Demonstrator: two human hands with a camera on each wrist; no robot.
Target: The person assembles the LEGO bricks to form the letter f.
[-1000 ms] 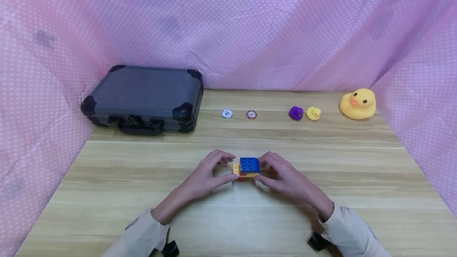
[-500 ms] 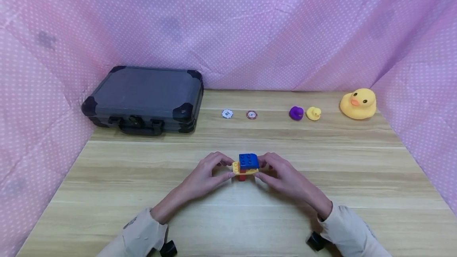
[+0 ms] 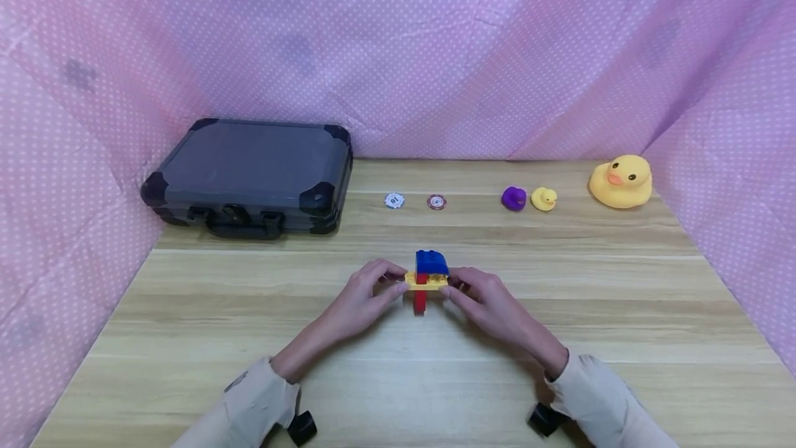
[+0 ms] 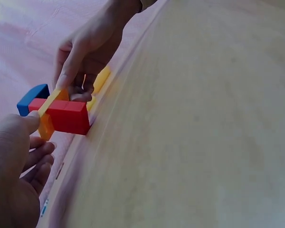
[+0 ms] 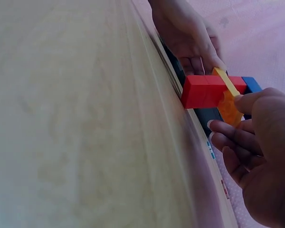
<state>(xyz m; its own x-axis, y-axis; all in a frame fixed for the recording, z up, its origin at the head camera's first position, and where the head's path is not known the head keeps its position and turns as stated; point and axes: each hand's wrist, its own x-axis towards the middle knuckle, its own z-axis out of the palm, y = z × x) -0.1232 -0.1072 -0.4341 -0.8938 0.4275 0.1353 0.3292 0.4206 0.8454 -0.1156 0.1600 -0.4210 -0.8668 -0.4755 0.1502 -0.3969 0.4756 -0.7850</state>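
A small toy building-brick model stands between the two hands in the head view. Its top is a blue brick with a rounded edge [image 3: 432, 263]; below that runs a flat yellow plate [image 3: 428, 286], and a column of red bricks [image 3: 420, 303] shows above and beneath the plate. My left hand [image 3: 363, 299] pinches the plate's left end with thumb and fingers. At the opposite end my right hand [image 3: 494, 303] pinches the same plate. In the left wrist view the red column [image 4: 71, 116] sticks out toward the wooden tabletop, its end close to the surface.
A grey case with black corners [image 3: 255, 171] lies at the back left. Farther right are a white poker chip [image 3: 394, 200], a red one [image 3: 437, 202], a purple duck [image 3: 514, 199], a small yellow duck [image 3: 544, 199] and a big yellow duck [image 3: 620, 182]. Pink dotted cloth [image 3: 435, 54] surrounds the table.
The model has tilted and come up in the head view, so the blue top sits higher and more of the red column shows below the plate. Both hands moved with it, keeping hold.
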